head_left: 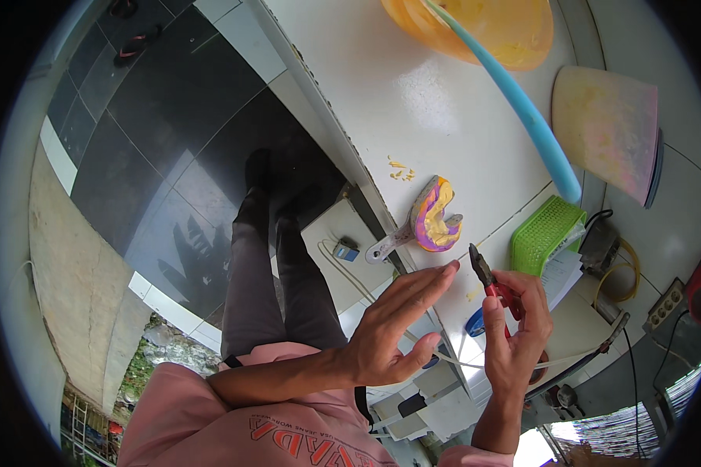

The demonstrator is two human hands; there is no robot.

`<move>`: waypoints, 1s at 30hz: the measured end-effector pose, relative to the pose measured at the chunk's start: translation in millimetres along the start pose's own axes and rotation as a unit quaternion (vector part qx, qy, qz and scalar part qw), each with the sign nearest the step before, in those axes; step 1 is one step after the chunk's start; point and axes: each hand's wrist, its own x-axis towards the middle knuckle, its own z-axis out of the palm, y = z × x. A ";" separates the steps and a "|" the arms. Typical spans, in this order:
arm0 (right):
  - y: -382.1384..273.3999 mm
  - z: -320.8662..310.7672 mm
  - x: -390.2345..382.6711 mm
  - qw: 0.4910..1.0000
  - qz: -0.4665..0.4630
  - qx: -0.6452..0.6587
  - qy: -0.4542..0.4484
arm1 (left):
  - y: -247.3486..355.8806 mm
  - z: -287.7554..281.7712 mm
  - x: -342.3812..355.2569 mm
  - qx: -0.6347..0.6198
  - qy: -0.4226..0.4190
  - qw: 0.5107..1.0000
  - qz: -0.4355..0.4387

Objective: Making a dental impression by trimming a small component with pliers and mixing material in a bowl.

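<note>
My right hand (514,338) is closed around red-handled pliers (481,269), their dark jaws pointing up and away from me above the counter. Just left of it, my left hand (393,327) is empty, fingers stretched out and thumb apart, its fingertips near the pliers' jaws but not on them. Beyond both hands, a dental impression tray (438,215) lies on the white counter, filled with yellow and purple material. Its metal handle (389,245) points toward the counter's edge. Small yellow scraps (401,171) lie beside the tray.
An orange bowl (514,35) stands at the far end, with a light blue curved handle (514,86) reaching from it. A green basket (549,229), a clear container (604,128) and a power strip (666,305) are on the right. The counter's edge (343,132) drops to dark floor tiles.
</note>
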 end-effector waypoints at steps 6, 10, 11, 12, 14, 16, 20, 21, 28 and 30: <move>-23.1 0.1 8.7 0.994 -0.067 -0.085 -0.009 | 1.0 1.4 -0.7 0.033 0.003 0.999 0.023; -29.0 -2.4 12.0 0.989 -0.083 -0.119 -0.009 | -0.3 1.1 -0.2 0.033 -0.003 0.999 0.025; -30.8 -3.1 13.3 0.989 -0.084 -0.120 -0.010 | -0.3 0.7 -0.1 0.029 -0.006 0.999 0.024; -31.6 -4.0 14.9 0.987 -0.087 -0.133 -0.015 | -0.6 0.7 0.1 0.026 -0.009 0.999 0.023; -34.7 -5.6 16.7 0.984 -0.091 -0.148 -0.022 | 0.0 0.8 0.0 0.020 -0.009 1.000 0.017; -39.2 -6.5 18.0 0.980 -0.083 -0.175 -0.035 | 0.3 0.2 -0.3 0.016 -0.008 1.000 0.011; -44.4 -7.1 19.3 0.977 -0.088 -0.192 -0.040 | -1.5 0.2 -0.9 0.016 -0.010 1.000 0.012; -45.7 -7.2 19.7 0.977 -0.086 -0.193 -0.041 | -1.5 -0.2 -0.5 0.017 -0.012 1.000 0.011; -50.4 -7.5 22.7 0.972 -0.097 -0.208 -0.045 | -1.8 -1.4 -0.4 0.016 -0.015 1.000 0.012; -52.4 -7.8 22.9 0.971 -0.095 -0.214 -0.048 | -1.7 -1.6 -0.2 0.013 -0.015 1.000 0.015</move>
